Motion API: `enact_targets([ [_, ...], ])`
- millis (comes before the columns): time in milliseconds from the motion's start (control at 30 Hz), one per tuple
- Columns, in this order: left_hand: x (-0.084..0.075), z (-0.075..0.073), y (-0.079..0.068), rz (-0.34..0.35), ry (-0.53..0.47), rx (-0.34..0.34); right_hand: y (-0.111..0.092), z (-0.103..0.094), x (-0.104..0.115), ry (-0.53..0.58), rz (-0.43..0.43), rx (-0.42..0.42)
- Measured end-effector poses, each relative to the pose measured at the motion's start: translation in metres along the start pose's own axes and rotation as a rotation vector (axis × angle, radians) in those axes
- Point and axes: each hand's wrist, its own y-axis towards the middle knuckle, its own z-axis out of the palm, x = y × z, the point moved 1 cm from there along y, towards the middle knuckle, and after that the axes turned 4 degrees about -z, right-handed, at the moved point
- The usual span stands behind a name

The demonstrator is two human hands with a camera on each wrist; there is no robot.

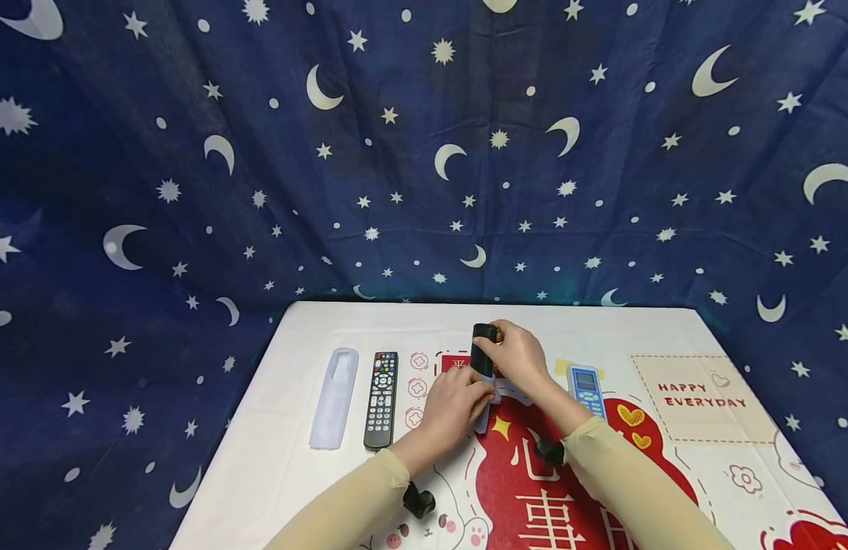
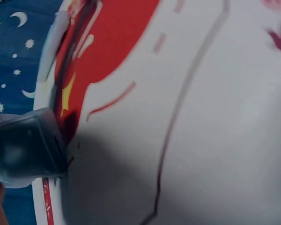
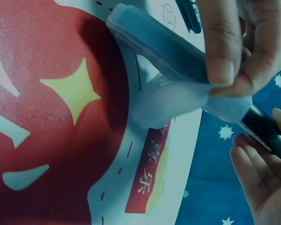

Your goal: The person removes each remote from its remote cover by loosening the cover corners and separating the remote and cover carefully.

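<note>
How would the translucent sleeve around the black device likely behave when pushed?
Probably floppy: part of the sleeve bulges away from the black device. Likely light for its size, since its thin-looking wall lets dark show through.

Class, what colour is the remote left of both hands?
The remote is black; it shows best in the head view.

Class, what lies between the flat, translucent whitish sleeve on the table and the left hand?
In the head view, a long black button-covered remote control, then, nearer the left hand, printed red round motifs.
</note>
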Motion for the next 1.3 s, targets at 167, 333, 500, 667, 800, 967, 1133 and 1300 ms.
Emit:
enact_targets([
  [167,0.001,0.000,-0.001,-0.076,-0.132,-0.006,0.001,-0.002,-0.001,0.142,0.023,0.002],
  [333,0.004,-0.006,0.000,-0.244,-0.320,-0.054,0.003,-0.013,-0.001,0.321,0.053,-0.014],
  [500,0.013,-0.016,0.001,-0.555,-0.730,0.004,0.006,-0.022,-0.002,0.537,0.075,0.012],
  [667,0.021,-0.021,0.000,-0.834,-1.109,0.243,0.006,-0.027,-0.004,0.599,0.097,0.052],
  [800,0.024,-0.020,-0.001,-0.928,-1.255,0.383,0.005,-0.026,-0.008,0.643,0.141,0.090],
  [967,0.021,-0.019,0.000,-0.946,-1.385,0.412,0.006,-0.018,-0.014,0.676,0.188,0.127],
  [1133,0.016,-0.019,0.004,-0.936,-1.474,0.397,0.006,-0.015,-0.014,0.659,0.183,0.157],
  [1300,0.015,-0.020,0.006,-0.910,-1.457,0.412,0.005,-0.012,-0.014,0.684,0.179,0.206],
])
